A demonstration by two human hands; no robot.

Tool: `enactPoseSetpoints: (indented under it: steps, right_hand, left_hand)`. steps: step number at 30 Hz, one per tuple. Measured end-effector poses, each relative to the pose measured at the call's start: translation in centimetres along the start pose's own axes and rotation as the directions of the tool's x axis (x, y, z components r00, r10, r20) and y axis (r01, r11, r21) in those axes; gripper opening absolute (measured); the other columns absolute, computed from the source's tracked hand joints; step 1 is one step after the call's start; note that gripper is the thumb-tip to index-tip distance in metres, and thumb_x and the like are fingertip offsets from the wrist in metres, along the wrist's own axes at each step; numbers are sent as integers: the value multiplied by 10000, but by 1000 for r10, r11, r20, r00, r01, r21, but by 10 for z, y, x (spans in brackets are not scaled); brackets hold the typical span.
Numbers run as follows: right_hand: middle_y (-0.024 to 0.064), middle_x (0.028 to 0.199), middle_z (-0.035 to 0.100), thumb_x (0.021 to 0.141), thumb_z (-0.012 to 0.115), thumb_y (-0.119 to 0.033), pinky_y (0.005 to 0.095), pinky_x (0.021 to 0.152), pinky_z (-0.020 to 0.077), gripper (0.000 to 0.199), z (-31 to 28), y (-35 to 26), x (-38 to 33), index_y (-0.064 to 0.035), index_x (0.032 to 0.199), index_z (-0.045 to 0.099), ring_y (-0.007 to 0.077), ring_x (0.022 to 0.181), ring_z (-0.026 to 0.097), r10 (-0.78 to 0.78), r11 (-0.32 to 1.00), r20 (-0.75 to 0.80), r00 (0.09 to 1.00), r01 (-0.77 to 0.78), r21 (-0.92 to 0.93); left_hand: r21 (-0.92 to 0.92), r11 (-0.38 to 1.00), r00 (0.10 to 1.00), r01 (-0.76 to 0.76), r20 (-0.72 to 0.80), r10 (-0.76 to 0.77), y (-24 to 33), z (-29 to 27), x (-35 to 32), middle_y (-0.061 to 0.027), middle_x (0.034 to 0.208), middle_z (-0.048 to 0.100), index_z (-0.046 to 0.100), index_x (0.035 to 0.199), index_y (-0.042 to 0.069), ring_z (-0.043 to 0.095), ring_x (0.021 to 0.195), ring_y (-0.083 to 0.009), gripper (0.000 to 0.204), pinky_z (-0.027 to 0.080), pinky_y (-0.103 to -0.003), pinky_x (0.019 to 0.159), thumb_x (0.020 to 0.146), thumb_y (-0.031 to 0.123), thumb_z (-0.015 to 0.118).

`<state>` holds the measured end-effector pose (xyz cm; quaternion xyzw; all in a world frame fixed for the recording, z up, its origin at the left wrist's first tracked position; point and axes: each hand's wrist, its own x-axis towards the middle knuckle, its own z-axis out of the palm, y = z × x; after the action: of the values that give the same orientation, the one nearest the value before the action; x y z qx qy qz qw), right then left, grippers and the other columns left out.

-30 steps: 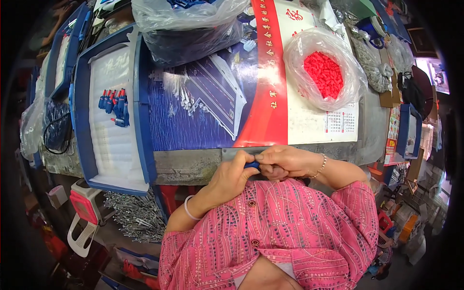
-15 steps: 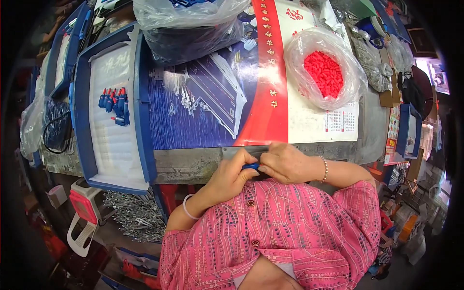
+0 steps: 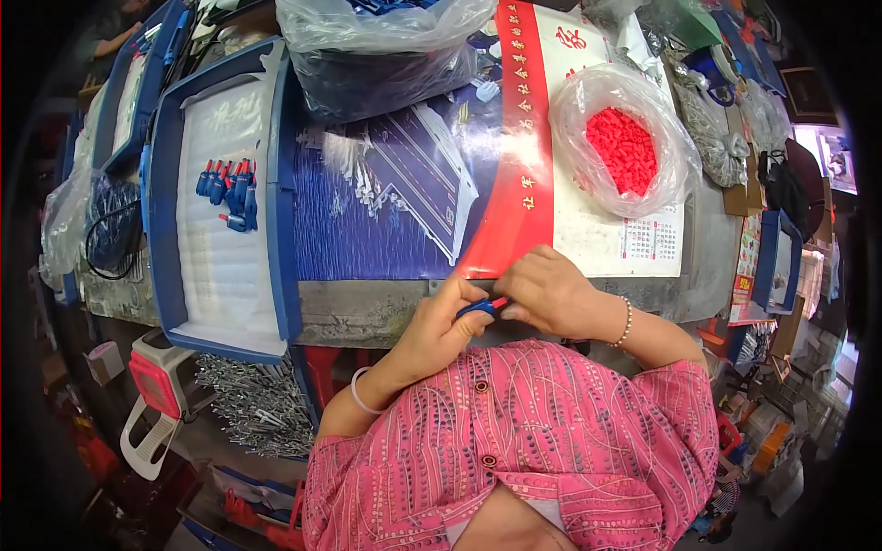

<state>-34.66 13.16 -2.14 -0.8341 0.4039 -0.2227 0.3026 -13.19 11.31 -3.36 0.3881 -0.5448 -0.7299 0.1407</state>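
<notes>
While left fingers (image 3: 462, 290) grip one blue piece (image 3: 474, 309), right fingers (image 3: 517, 288) bunch at its one red tip (image 3: 500, 301), hold unclear.

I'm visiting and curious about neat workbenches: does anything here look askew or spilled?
One blue piece lies crosswise in the blue tray, its red tip pointing left, while the cluster above it points mostly forward. No spill shows around the open bag of red pieces.

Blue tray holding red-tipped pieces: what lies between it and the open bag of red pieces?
The head view shows a printed poster there, with a bulky plastic bag at its far part.
</notes>
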Motion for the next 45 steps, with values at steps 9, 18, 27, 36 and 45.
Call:
enactPoseSetpoints:
  steps: [9,18,27,36,45]
  right_hand:
    - [56,630,515,938,436,-303,302,538,409,328,10,-17,12,-32,775,525,159,562,504,408,432,369,835,-532,728]
    - [161,815,598,920,445,-292,344,687,474,317,-1,-21,27,9,995,508,278,751,612,282,887,235,930,-347,306]
    - [196,917,553,870,524,-275,420,699,451,286,-18,-33,21,-27,1014,511,375,820,553,217,936,277,936,-280,213]
    - [125,819,599,812,588,-81,321,657,462,132,-117,-2,120,-5,918,572,266,748,592,-7,998,-445,895,-19,-55]
    - [203,886,617,686,611,-136,424,732,460,265,-131,53,275,-10,914,563,368,859,585,164,906,-110,980,-194,-375]
  left_hand:
    - [468,832,914,-299,-109,390,2,3,-9,-180,855,579,515,1014,29,595,759,-369,239,468,-410,642,803,104,599]
    - [637,767,454,-78,-662,596,51,-140,-43,-82,790,595,534,951,-21,546,717,-113,135,440,-243,640,836,42,563]
    - [711,519,532,473,-701,475,36,-236,-19,-223,920,598,530,1034,12,578,844,-360,344,451,-407,713,763,175,665]
    - [665,745,543,-55,-606,581,51,-104,-73,-81,804,582,577,930,-22,548,752,-150,134,448,-283,696,804,23,576]
    - [482,840,788,-250,-402,465,18,-34,-53,-115,847,610,589,944,-20,602,724,-185,159,476,-272,663,794,33,601]
